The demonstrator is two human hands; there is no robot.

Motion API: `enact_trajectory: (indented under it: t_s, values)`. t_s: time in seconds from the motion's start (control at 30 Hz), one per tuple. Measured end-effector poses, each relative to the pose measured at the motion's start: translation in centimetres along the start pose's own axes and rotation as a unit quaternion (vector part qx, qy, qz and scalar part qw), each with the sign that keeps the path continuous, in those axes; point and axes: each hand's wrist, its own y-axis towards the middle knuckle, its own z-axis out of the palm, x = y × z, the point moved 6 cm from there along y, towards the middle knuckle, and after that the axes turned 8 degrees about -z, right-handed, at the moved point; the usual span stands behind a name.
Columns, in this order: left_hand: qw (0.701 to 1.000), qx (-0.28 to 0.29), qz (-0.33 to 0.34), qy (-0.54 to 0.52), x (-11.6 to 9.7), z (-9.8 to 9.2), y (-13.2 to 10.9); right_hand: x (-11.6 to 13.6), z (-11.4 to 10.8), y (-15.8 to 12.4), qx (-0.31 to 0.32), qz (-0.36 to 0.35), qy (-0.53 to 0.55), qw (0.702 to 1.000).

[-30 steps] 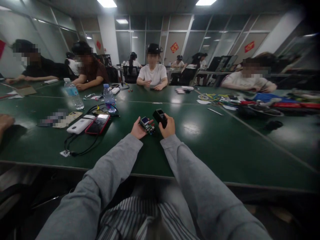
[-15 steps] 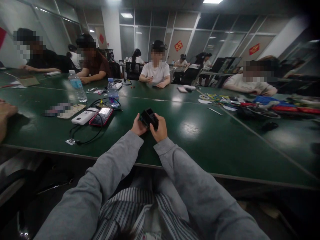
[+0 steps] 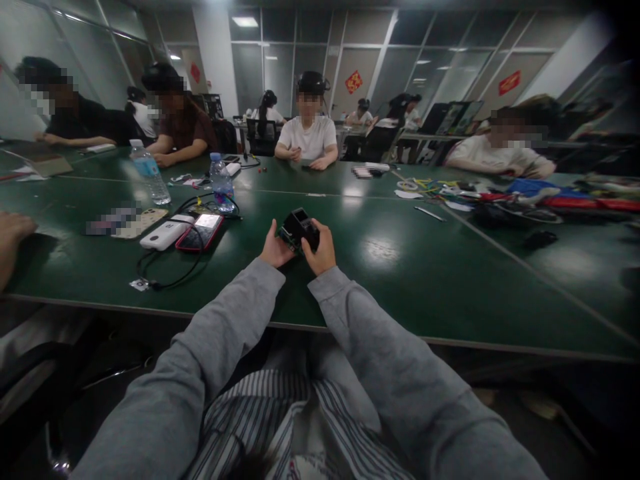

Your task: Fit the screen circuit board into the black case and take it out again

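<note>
Above the green table's near part, both hands are around a small black boxy device (image 3: 302,225). What look like green circuit-board parts show along its left side; its exact kind is hard to make out. My right hand (image 3: 323,252) grips the device from the right, thumb on the near side and fingers over the far side. My left hand (image 3: 276,248) cradles the device's lower left side, its thumb pointing up and its other fingers mostly hidden beneath.
Left on the green table (image 3: 400,293) lie a red-edged phone (image 3: 199,233), a white power bank (image 3: 167,231) and a black cable (image 3: 183,279). Two bottles (image 3: 220,183) stand behind. Tangled cables (image 3: 430,189) and a pen (image 3: 429,214) lie right. Several people sit around.
The black device has turned a little in my hands and shows more of its upper face and green left side. My left thumb stands slightly farther from it. The camera view has shifted slightly.
</note>
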Motion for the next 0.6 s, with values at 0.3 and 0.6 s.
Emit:
enact_trajectory:
  t_s: [0.3, 0.6]
  values:
    - [0.999, -0.023, -0.012, 0.042, -0.2, 0.0, -0.1, -0.2, 0.5, 0.0, 0.024, 0.008, 0.018, 1.0]
    - [0.999, -0.021, 0.015, 0.048, -1.1, -0.7, 0.3, -0.8, 2.4, -0.9, 0.114, -0.015, 0.039, 0.993]
